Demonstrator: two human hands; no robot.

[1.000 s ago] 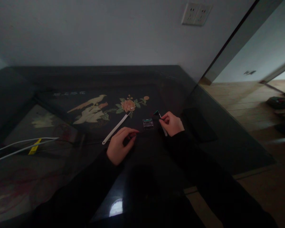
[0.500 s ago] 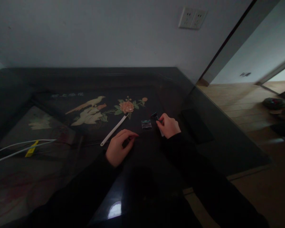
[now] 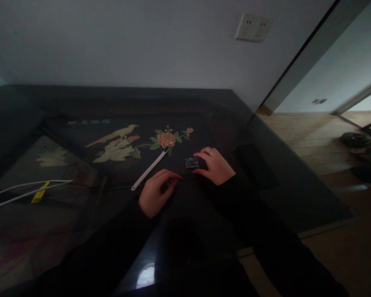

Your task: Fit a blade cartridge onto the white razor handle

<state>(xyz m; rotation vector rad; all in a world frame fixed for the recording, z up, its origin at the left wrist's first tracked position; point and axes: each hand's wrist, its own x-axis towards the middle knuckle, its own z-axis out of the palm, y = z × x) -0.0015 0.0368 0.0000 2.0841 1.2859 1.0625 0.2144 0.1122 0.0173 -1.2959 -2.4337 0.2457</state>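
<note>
A small clear case with dark, bladed-looking contents (image 3: 191, 164) lies on the dark glossy tabletop (image 3: 179, 103). The thumb and forefinger of my right hand (image 3: 214, 165) close around its right end, one at the far edge and one at the near edge. The razor is mostly or wholly hidden at that hand. To the left, my left hand (image 3: 157, 192) rests on the table, fingers curled into a loose pinch with nothing visible in them. Beyond it lies a thin white strip (image 3: 150, 170) with a hole at its near end.
A flat dark object (image 3: 256, 165) lies right of my right hand. White cables (image 3: 27, 190) with a yellow tag (image 3: 41, 192) cross the left side. Bird and flower pictures decorate the tabletop. A wall with a double socket (image 3: 254, 27) stands behind; wooden floor (image 3: 309, 136) shows at right.
My right hand held a razor upright beside the case; now it has moved left, its fingers spread around the case, and the razor is out of sight. My left hand has barely moved.
</note>
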